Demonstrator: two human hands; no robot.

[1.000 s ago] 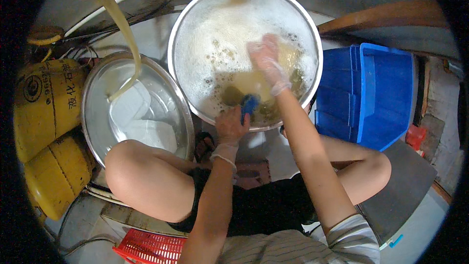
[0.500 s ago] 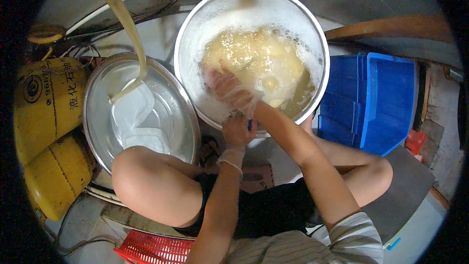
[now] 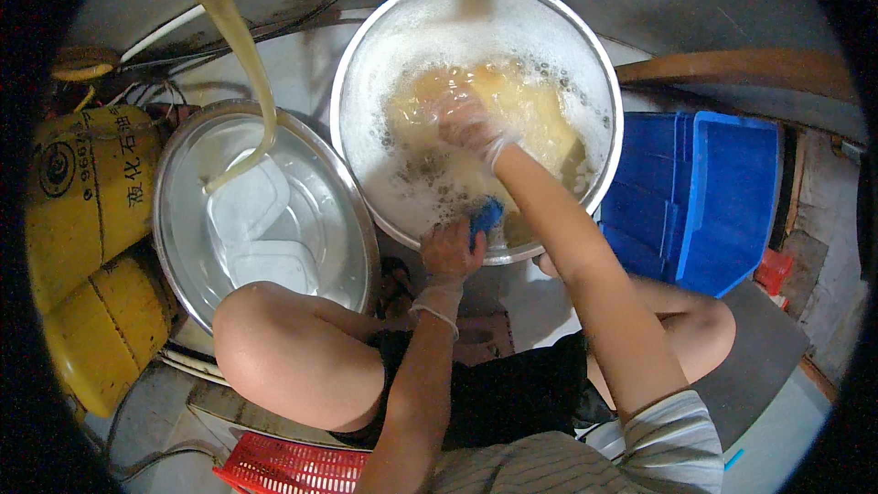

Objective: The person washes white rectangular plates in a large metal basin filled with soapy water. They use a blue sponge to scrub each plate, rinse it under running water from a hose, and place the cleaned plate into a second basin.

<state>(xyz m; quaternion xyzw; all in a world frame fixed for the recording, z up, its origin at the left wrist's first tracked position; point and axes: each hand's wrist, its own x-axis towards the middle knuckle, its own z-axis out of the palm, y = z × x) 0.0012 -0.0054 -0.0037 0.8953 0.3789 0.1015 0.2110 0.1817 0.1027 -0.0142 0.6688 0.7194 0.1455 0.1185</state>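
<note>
A large metal basin (image 3: 340,96) full of cloudy, foamy water stands in front of me. My left hand (image 3: 448,249), in a thin clear glove, is at the basin's near rim. Its fingers are closed on a blue scrubbing pad (image 3: 487,217), which sticks out to the right over the suds. My right hand (image 3: 471,123), also in a clear glove, reaches into the middle of the basin. Foam and motion blur hide its fingers, so whether it grips anything cannot be made out. Pale shapes under the water are indistinct.
To the left, a second metal basin (image 3: 165,247) holds water and white shallow dishes (image 3: 273,265); a yellowish hose (image 3: 261,96) hangs into it. Yellow gas cylinders (image 3: 91,183) stand beyond. A blue crate (image 3: 727,192) is at right, a red basket (image 3: 288,467) at lower left.
My right hand has moved up and right, away from my left hand, deeper into the basin. More of the blue scrubbing pad shows beside my left hand.
</note>
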